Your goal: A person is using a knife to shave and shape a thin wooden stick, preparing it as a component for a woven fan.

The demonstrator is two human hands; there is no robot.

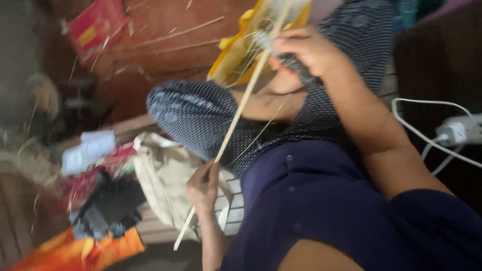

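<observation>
A modest home used for handcraft is shown. A reddish floor (165, 65) strewn with straw-like fibres (175, 35) is seen, with a cloth bag (163, 175), scattered packets (95, 25) and clothing beside it, and a white power strip (464, 130) with cables is plugged in nearby.

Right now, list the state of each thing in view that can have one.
Thin cane stick: tilted, gripped by both hands.
Left hand: closed on the stick's lower part.
Right hand: closed on its upper end.
White plug: seated in the power strip.
Beige bag: crumpled beside the knee.
</observation>
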